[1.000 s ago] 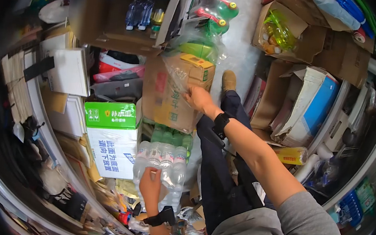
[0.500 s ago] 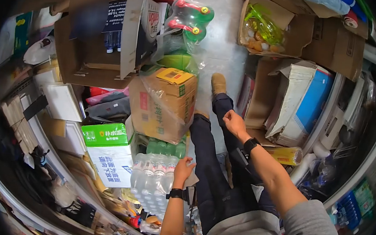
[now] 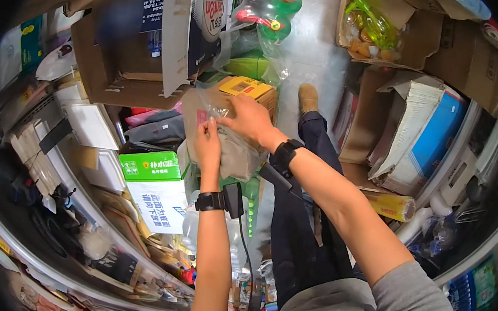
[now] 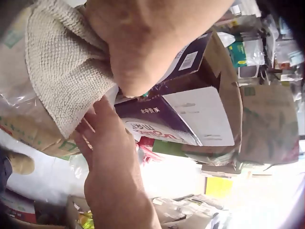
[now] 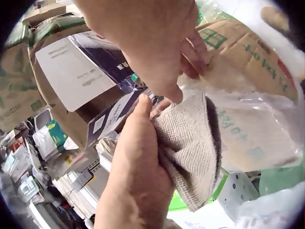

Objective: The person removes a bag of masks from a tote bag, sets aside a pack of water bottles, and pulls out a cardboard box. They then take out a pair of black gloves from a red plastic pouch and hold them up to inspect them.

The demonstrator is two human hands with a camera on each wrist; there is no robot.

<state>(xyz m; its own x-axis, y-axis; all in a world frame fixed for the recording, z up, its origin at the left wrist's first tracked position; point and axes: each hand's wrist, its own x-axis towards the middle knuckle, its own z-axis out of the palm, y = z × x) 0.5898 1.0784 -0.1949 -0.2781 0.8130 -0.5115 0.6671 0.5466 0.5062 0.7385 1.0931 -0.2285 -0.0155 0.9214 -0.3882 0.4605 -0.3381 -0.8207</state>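
Note:
A beige terry cloth [image 3: 243, 155] hangs bunched in my left hand [image 3: 207, 148], over the front of a brown carton [image 3: 194, 129] with clear plastic film. In the right wrist view, the left thumb and fingers grip the gathered part of the cloth [image 5: 190, 148]. My right hand [image 3: 255, 123] is over the carton with its thumb beside the left fingertips. The left wrist view shows the right hand's fingers [image 4: 86, 136] at the lower edge of the cloth, partly behind it. Clear-bottle pack [image 3: 194, 231] sits below, partly covered by the left forearm.
At the upper left stands an opened dark-and-white carton [image 3: 179, 35]. A green-and-white box [image 3: 153, 188] is left of the hands. Green bottles with red handles [image 3: 276, 23] stand beyond the carton. Opposite, across the floor strip, are a white-and-blue box [image 3: 419, 136] and an opened carton [image 3: 418, 52].
From the bottle pack the left hand lifted away, then moved up over the carton. My right hand left the carton and came back to it. The beige cloth now shows plainly at the hands.

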